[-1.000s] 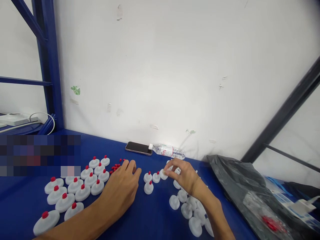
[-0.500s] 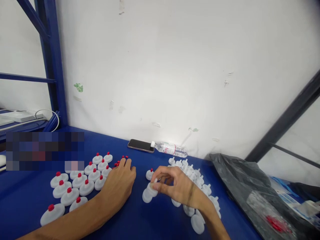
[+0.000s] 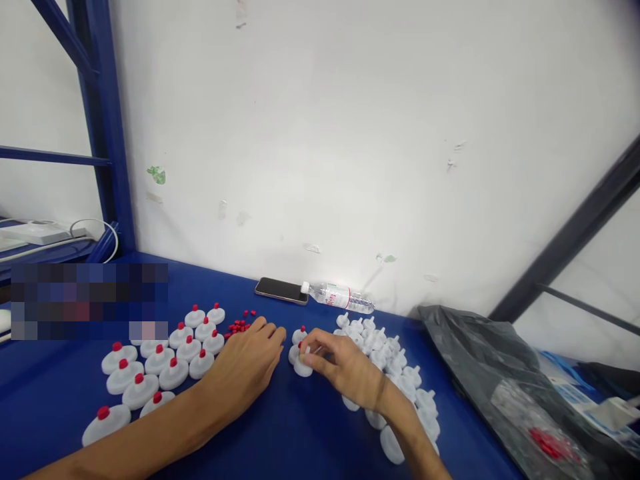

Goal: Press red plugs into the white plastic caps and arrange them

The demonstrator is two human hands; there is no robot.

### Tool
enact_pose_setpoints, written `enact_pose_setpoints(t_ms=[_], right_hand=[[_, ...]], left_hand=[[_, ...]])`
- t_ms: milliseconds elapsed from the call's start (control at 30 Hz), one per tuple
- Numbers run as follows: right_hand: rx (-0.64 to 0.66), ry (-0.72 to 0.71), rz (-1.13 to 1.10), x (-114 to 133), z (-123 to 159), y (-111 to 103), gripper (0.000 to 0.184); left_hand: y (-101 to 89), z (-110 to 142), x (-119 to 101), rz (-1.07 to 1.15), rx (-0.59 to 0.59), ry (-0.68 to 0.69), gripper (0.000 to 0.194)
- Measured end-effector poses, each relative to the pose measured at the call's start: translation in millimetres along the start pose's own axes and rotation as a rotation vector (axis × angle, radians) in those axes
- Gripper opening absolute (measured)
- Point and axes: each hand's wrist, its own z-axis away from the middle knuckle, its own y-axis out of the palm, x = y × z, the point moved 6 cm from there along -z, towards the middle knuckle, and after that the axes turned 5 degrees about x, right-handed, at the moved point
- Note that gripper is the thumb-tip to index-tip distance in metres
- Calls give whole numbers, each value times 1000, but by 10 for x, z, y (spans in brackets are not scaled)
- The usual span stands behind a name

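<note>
In front of the bottle (image 3: pixel 337 297), the right hand (image 3: pixel 347 367) pinches a white disc (image 3: pixel 303 368) with closed fingers. Left of that bottle, the left hand's (image 3: pixel 250 357) fingers curl near red caps (image 3: pixel 239 327), their grip hidden. Farther back, a phone (image 3: pixel 281 291) adjoins the bottle.

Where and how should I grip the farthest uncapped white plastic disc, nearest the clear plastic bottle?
Pinch the slim white stem, probably from above and the left: it rises from the disc, leaning right. Bare blue tabletop borders the disc's left side, while other stemmed white discs crowd its right.
</note>
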Motion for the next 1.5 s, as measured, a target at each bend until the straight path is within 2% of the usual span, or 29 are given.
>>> enact_pose_setpoints(t_ms=[267,367,533,700,867,900,967,1033,1067,1133,1200,1333,1500], right_hand=[[-135,-40,137,-44,-26,-41,23],[-186,-37,154,-39,-20,-76,21],[-204,-81,135,96,22,-111,4],[-254,-158,112,194,23,-135,5],[-297,-205,112,303,43,-184,7],[-279,-208,106,334,51,-183,7],[-242,-213,81,390,69,-179,10],[-214,-222,52,429,82,-171,13],[-205,-226,41,439,84,-166,14],[-193,-232,31,442,84,-153,18],[-192,-231,24,433,80,-142,19],[-185,-249,20,426,75,-115,18],[-167,-244,25,417,74,-88,20]], left_hand=[[-92,92,-43,494,-214,43,18],[-88,87,-47,630,-214,55,15],[-108,72,-41,772,-209,29,10],[-185,71,-43,913,-206,-12,17],[-212,57,-11,1049,-210,-132,21],[-194,49,-3,1106,-198,-154,26],[-132,29,-1,1273,-134,-186,49],[-57,10,-36,1477,-14,-196,70],[-31,6,-64,1563,51,-192,74],[-16,9,-117,1663,149,-180,73],[-27,22,-154,1710,201,-176,62],[-49,40,-161,1682,200,-192,48],[14,25,-143,1590,201,-202,50]])
